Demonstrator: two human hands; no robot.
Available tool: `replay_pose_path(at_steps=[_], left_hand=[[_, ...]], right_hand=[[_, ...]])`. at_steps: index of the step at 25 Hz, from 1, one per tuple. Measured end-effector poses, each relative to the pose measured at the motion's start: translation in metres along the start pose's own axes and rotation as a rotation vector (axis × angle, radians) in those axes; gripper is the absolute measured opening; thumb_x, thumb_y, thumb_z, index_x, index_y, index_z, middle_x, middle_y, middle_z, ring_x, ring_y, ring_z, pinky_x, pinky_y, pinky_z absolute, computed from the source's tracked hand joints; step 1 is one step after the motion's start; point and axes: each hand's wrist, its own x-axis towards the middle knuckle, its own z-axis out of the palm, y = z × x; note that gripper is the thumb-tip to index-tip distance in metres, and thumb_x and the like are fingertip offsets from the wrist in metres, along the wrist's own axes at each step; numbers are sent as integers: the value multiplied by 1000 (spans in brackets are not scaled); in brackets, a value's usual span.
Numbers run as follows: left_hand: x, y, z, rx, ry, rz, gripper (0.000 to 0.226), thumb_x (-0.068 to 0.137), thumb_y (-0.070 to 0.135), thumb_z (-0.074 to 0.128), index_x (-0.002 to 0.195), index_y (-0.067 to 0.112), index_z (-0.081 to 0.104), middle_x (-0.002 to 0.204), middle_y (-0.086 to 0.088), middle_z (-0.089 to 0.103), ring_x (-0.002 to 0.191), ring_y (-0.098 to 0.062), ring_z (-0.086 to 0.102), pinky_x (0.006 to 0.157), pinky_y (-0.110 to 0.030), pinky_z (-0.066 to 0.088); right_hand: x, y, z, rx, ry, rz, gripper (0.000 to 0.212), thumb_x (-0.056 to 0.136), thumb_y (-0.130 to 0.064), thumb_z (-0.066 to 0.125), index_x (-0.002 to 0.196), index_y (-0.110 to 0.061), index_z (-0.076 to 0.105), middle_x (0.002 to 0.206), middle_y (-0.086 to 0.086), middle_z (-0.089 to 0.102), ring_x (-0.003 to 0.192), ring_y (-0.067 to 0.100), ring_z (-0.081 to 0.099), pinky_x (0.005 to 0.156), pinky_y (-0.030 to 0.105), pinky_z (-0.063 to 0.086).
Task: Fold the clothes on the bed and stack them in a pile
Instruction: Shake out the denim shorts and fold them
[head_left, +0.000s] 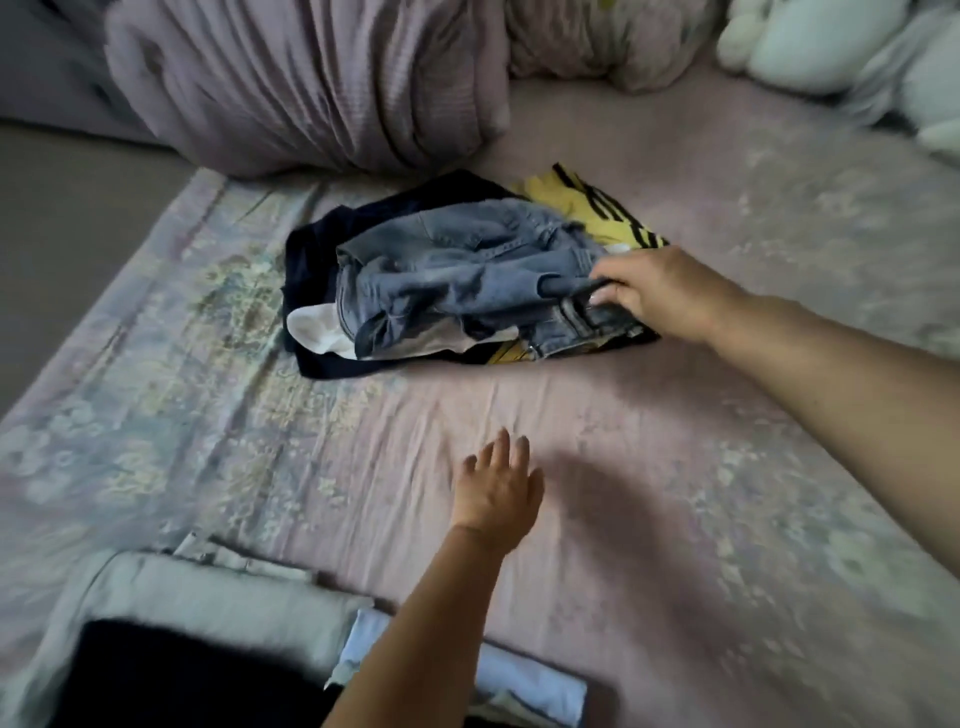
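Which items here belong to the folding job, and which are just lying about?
Job: denim garment gripped by right hand; yellow striped top; dark garment; white piece; folded stack; left hand, open.

Lying about: bunched pink bedding; plush toys.

Bunched purple duvet (311, 88) top left — white plush toys (810, 41) top rt.

A bed (675, 441) covered by a pale pink floral sheet (156, 364) fills the room. A bunched mauve blanket (311, 88) lies at its far edge, white soft toys (810, 41) beside. Light is dim.
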Motion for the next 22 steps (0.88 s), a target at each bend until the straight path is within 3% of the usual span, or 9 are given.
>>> replay_pose_path(at_steps=[1,3,6,10,12,16,17,20,22], left_hand=[[-15,6,-26,-38,134,62,69,87,46,12,127,7,52,132,-18,53,111,-33,59,86,-43,48],[-28,17,-92,-106,419,175,46,89,34,34,111,5,62,110,-16,64,86,-34,64,68,-38,52],[-45,47,-205,-235,656,260,45,89,35,44,114,-1,58,110,-19,59,91,-37,60,72,-41,51],[-99,120,-314,-550,520,339,64,80,40,70,126,3,47,119,-14,53,109,-31,53,91,-44,45],[-127,152,-340,-638,474,361,74,74,39,77,131,6,44,121,-11,51,111,-27,52,91,-45,46],[-200,229,-382,-726,568,470,77,72,41,79,131,8,43,120,-5,50,108,-16,52,90,-35,47],[-217,251,-390,-709,570,522,76,71,41,79,130,9,44,119,-4,51,108,-15,52,90,-34,47],[-249,313,-409,-647,572,574,72,71,41,79,128,13,47,116,-2,56,104,-17,54,88,-34,47],[-270,351,-419,-624,576,474,62,73,42,78,124,17,52,110,1,60,98,-17,56,82,-33,47]], right_hand=[[-6,-17,-23,-14,-20,-48,15,89,-10,62,99,0,65,94,22,64,87,30,60,67,27,32],[-20,-47,-70,-53,-20,-113,12,89,-7,61,96,1,66,91,18,62,84,28,57,67,26,30],[-54,-85,-146,-33,12,-98,13,89,-4,59,99,-1,66,87,9,56,79,19,52,66,27,37],[-124,-121,-245,52,80,-10,13,86,-6,64,97,-3,69,94,13,66,88,24,59,73,27,39],[-159,-130,-283,89,93,27,11,86,-8,64,96,-6,69,95,9,69,89,22,60,75,26,40],[-250,-130,-374,114,85,112,9,88,-15,65,95,-14,69,89,-1,65,87,10,55,70,7,35],[-268,-128,-393,106,73,111,9,87,-15,65,95,-13,69,88,-2,63,88,10,55,73,7,35],[-311,-125,-432,90,69,84,5,87,-16,66,90,-18,68,93,2,64,93,18,57,84,28,42],[-346,-124,-452,138,116,88,4,87,-18,67,86,-21,64,98,7,61,89,17,55,76,22,42]])
